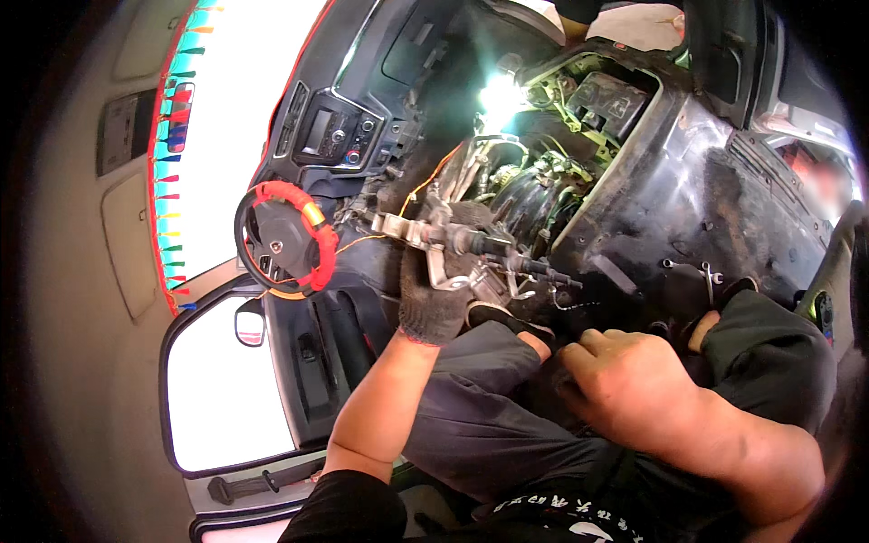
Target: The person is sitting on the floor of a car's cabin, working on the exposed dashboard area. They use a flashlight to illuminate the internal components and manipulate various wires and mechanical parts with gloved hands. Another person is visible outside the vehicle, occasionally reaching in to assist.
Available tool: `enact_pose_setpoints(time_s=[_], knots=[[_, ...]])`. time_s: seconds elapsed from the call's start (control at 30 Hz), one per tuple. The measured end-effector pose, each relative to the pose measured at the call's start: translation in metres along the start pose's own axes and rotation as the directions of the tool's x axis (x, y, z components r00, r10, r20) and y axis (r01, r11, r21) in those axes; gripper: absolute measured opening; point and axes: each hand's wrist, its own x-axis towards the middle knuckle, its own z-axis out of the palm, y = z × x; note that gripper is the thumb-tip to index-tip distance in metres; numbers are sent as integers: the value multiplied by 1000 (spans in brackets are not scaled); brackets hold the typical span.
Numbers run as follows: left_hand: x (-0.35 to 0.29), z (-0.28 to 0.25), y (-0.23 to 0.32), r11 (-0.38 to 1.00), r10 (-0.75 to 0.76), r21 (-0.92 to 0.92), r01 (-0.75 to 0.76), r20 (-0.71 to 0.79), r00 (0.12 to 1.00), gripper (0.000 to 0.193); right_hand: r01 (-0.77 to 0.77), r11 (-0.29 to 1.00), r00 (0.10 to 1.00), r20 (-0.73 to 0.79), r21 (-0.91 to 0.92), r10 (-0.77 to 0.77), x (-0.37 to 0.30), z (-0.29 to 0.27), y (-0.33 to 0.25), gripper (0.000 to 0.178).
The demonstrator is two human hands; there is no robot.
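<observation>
My left hand [430, 308], in a dark knit glove, is wrapped round a greasy metal bracket assembly [462, 242]. The assembly carries a long dark shaft that points right, and bent metal tabs hang from its underside. It is held up in front of the engine opening. My bare right hand [625, 376] is closed above my lap, to the right of the assembly and apart from it. Its fingertips curl under, so anything inside them is hidden.
A bright work light [500, 101] shines over the exposed engine [534, 185]. The steering wheel [321, 258], with a red cover, is at the left. Wrenches [709, 282] lie on the dirty metal floor [697, 199]. An orange wire [434, 174] runs behind the assembly.
</observation>
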Motion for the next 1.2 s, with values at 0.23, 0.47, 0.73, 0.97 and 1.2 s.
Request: enact_pose_setpoints(time_s=[0.23,0.47,0.73,0.97,1.2], knots=[[20,8,20,991,-133,-19,132,-74,988,34,13,993,995,98,-118,-2,-8,0,14,22],[38,-35,-37,429,267,887,-173,59,962,39,-405,903,614,690,-142,384,26,-15,56,37],[41,-49,-60,347,172,920,-183,129,977,41,-670,631,408,515,-392,754,5,88,232,43],[42,-64,-68,350,114,913,-210,181,977,42,-638,634,231,677,-438,699,-59,242,167,38],[33,-68,-66,-110,27,943,-315,320,947,44,-634,730,477,615,-254,628,-8,222,93,35]])
